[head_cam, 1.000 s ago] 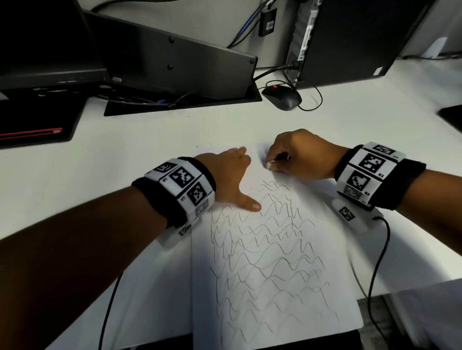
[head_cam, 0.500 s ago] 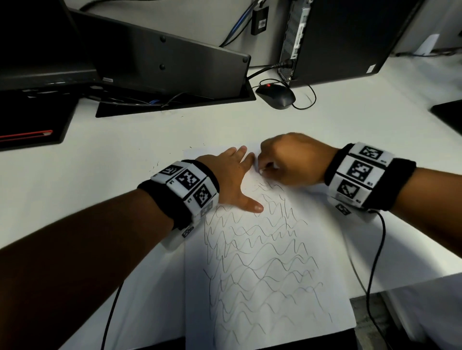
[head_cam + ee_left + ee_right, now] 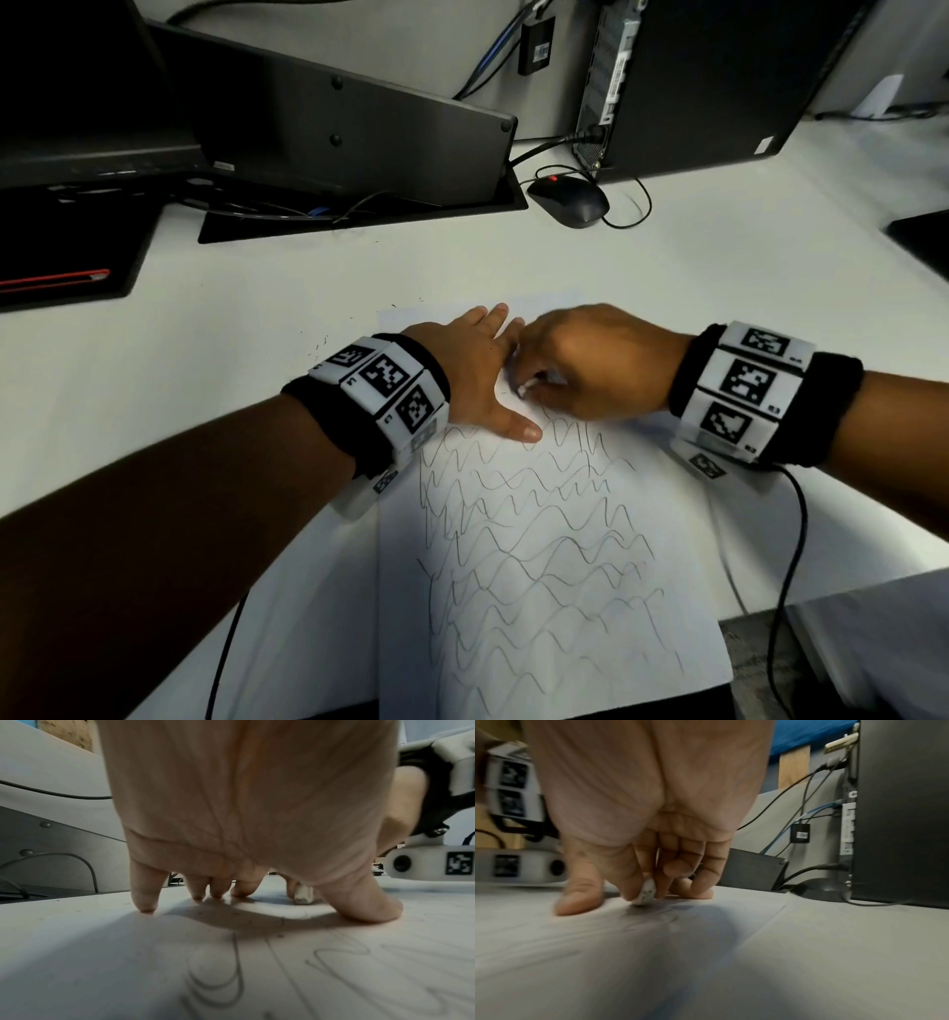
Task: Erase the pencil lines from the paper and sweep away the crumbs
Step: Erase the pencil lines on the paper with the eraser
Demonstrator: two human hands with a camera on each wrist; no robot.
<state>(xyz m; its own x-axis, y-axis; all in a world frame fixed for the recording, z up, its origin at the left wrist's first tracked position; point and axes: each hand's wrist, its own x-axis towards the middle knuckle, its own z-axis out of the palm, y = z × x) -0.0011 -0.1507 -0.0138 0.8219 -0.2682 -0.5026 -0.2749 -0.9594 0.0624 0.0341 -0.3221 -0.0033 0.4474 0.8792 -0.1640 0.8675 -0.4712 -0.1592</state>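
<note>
A white sheet of paper (image 3: pixel 539 591) covered in wavy pencil lines (image 3: pixel 534 539) lies on the white desk. My left hand (image 3: pixel 477 370) presses flat on the sheet's upper left, fingers spread and thumb out; its fingertips (image 3: pixel 146 907) touch the paper. My right hand (image 3: pixel 580 360) pinches a small white eraser (image 3: pixel 524 391) and holds its smudged tip (image 3: pixel 645 894) against the paper just right of my left thumb. The same eraser (image 3: pixel 303 894) shows beyond the left thumb. The paper's top strip looks free of lines. Dark crumbs (image 3: pixel 318 349) dot the desk left of the sheet.
A black mouse (image 3: pixel 570 203) with its cable lies behind the paper. A tilted dark monitor back (image 3: pixel 334 118) and a black computer tower (image 3: pixel 719 77) stand at the rear. A dark pad with a red stripe (image 3: pixel 56 277) sits far left. The desk's front edge (image 3: pixel 770 611) runs close on the right.
My right hand has slid left and nearer with the eraser, from the sheet's top middle to beside my left thumb. The left hand has stayed pressed on the paper.
</note>
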